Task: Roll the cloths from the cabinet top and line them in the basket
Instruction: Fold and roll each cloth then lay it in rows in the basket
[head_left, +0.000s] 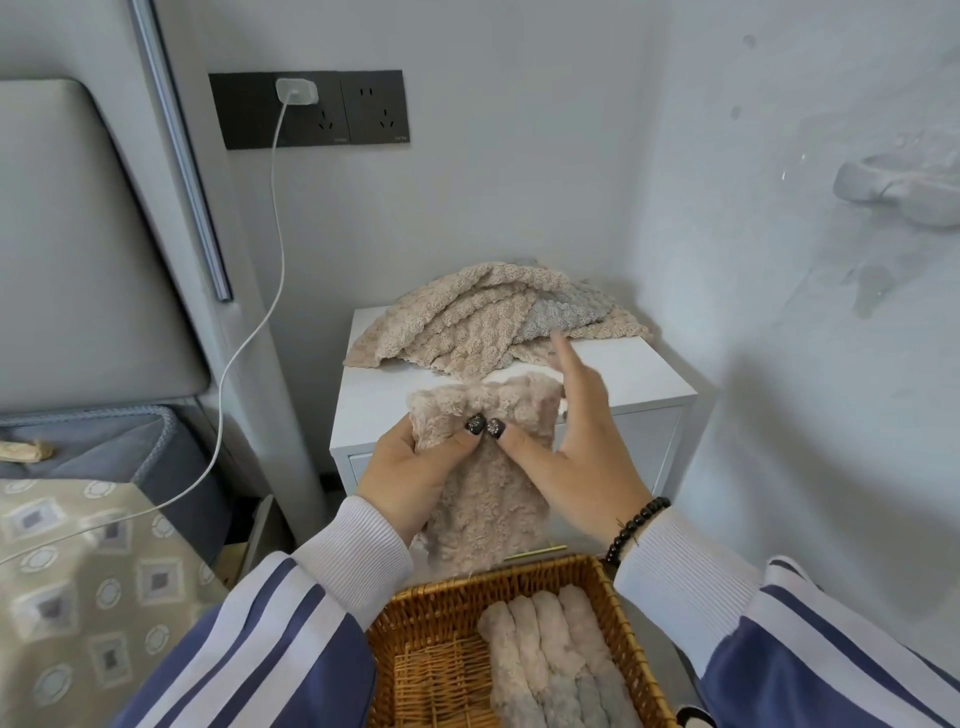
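Note:
A beige fluffy cloth (488, 509) hangs in front of me, its top edge partly rolled. My left hand (410, 473) grips its left side with thumb on the front. My right hand (576, 457) pinches the roll with the thumb while its fingers stretch straight up behind. A pile of beige and grey cloths (488, 322) lies on the white cabinet top (623, 379). Below, a wicker basket (415, 613) holds several rolled cloths (550, 654) side by side along its right half.
A bed with a patterned cover (78, 571) and a grey headboard (78, 249) stands at the left. A white charger cable (260, 322) hangs from the wall socket (306, 109). The wall (805, 364) closes off the right side.

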